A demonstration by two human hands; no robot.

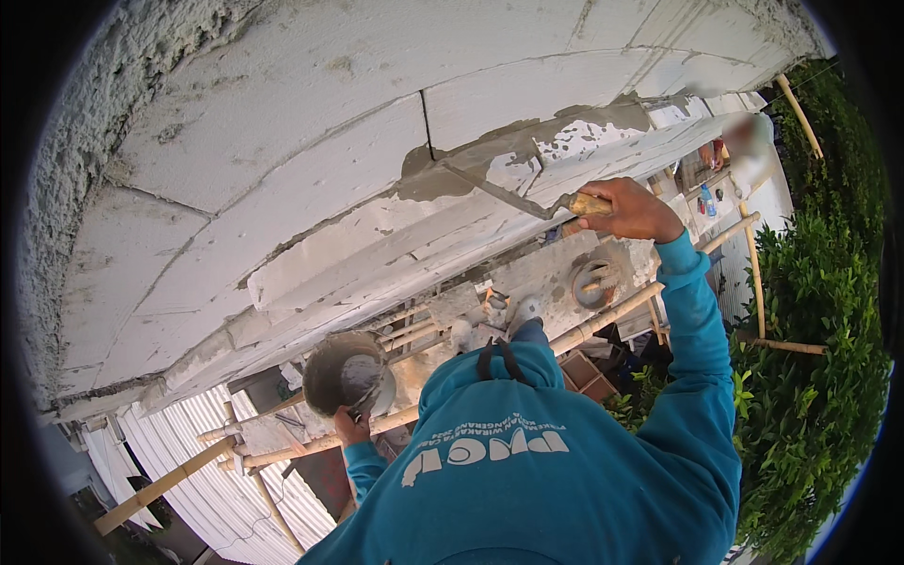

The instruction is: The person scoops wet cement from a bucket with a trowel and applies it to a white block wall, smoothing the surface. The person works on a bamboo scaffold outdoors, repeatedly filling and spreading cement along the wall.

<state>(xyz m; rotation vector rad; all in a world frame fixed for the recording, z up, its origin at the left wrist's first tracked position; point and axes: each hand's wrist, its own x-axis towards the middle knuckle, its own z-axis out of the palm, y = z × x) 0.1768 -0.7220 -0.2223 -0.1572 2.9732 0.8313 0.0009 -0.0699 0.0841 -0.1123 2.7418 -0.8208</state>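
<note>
My right hand is closed round the wooden handle of a trowel, whose long grey blade reaches up to wet grey mortar smeared along a joint in the white block wall. Low on the left, my left hand grips the lower rim of a grey, mortar-caked bucket with some grey material inside. The teal sleeves of both my arms show.
I stand on a narrow scaffold of planks and bamboo poles, with a round basin holding tools to my right. Another person is farther right, near a blue bottle. Corrugated sheeting lies below left; leafy trees stand at right.
</note>
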